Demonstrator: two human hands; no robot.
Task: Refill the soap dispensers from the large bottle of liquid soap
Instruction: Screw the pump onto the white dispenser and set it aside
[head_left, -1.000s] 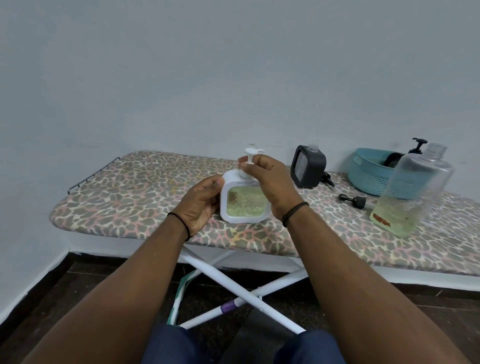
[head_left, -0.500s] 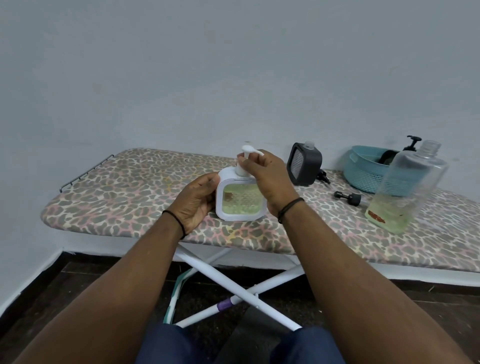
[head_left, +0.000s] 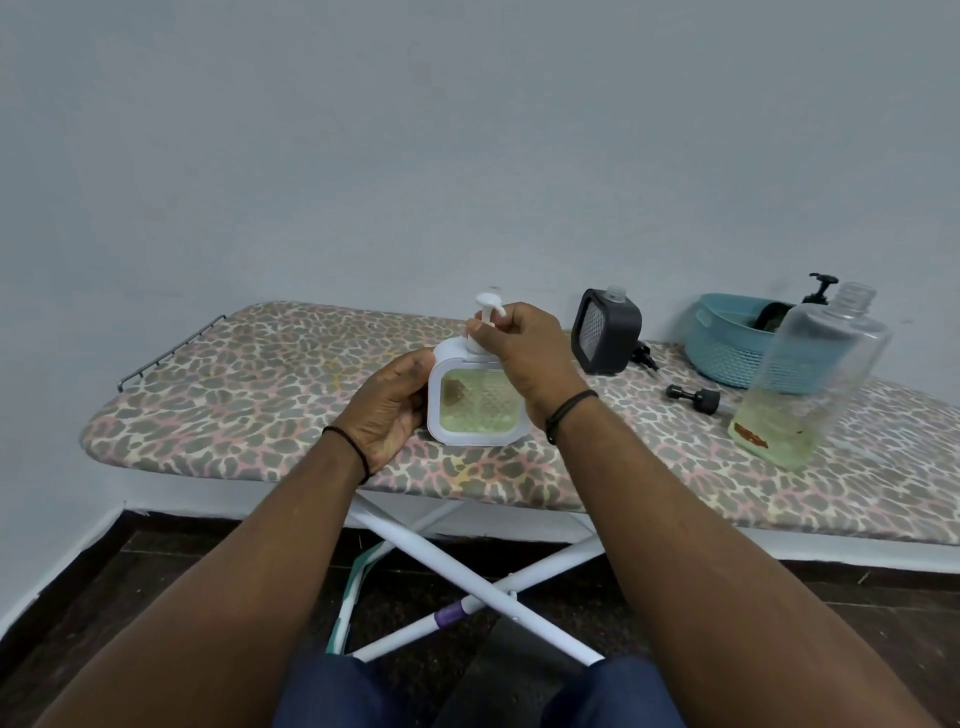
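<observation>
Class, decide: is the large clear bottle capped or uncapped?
Uncapped. The large clear bottle shows a bare threaded neck with no cap on it.

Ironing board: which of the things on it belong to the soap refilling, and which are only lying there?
Part of the job:
- white dispenser, held by the left hand
- its pump, pinched by the right hand
- large bottle, uncapped
- black dispenser, open neck
- loose black pump

Lying about:
- teal basket
- ironing board itself
</observation>
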